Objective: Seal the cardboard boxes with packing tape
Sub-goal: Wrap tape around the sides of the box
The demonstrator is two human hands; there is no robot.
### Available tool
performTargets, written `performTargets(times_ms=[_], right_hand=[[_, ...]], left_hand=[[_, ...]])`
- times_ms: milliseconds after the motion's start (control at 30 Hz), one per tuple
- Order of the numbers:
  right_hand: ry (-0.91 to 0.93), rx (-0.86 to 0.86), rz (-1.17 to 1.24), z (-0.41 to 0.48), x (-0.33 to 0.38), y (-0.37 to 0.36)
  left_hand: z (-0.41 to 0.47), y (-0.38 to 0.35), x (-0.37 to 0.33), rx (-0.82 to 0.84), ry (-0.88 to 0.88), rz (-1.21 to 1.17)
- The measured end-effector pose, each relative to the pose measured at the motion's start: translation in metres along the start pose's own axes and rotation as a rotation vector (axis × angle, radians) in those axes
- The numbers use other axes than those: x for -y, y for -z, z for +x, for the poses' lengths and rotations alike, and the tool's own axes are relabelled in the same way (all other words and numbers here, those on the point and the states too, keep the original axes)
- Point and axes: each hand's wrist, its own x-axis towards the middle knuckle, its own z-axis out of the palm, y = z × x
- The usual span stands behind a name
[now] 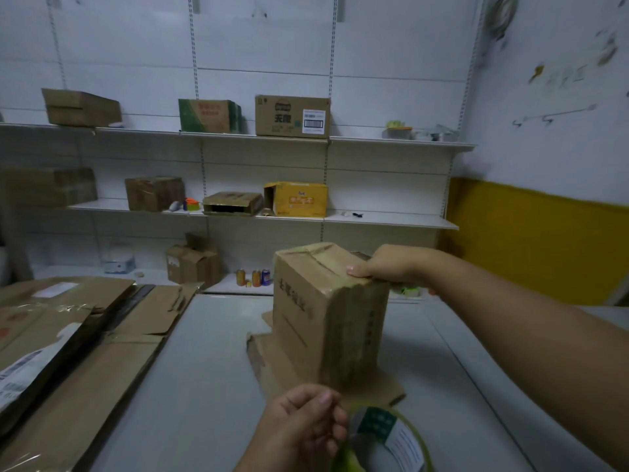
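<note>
A brown cardboard box [306,311] stands upright in the middle of the white table [211,379], with its lower flaps spread flat on the surface. My right hand [384,264] reaches over from the right and grips the box's top right edge, thumb on the closed top flaps. A strip of clear tape seems to run down the near face. Near the bottom edge of the view my left hand [306,427] is closed on a roll of packing tape [388,441] with a green and white label on its core.
Flattened cardboard sheets [68,352] are piled on the left side of the table. Wall shelves behind hold several boxes [292,115], a yellow carton [299,199] and drink cans [255,277]. A yellow band runs along the right wall.
</note>
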Motion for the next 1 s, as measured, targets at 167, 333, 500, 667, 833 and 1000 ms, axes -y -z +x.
performTargets(times_ms=[167, 333, 500, 667, 833, 1000], right_hand=[[0.055, 0.067, 0.162, -0.034, 0.018, -0.013], [0.085, -0.474, -0.143, -0.044, -0.057, -0.048], [0.040, -0.386, -0.320, -0.061, -0.146, -0.129], [0.131, -0.517, -0.322, -0.066, -0.140, -0.128], [0.626, -0.248, 0.136, -0.124, -0.058, -0.128], [0.697, -0.077, -0.280, -0.142, -0.055, -0.138]], left_hand=[[0.001, -0.001, 0.004, -0.016, -0.033, 0.023], [-0.001, -0.005, 0.010, -0.068, -0.119, 0.025], [-0.001, -0.006, 0.016, -0.138, -0.197, 0.016], [-0.007, -0.005, 0.022, -0.162, -0.213, -0.052], [-0.013, -0.002, 0.021, -0.169, -0.213, -0.093], [-0.019, 0.010, 0.004, -0.224, -0.307, -0.115]])
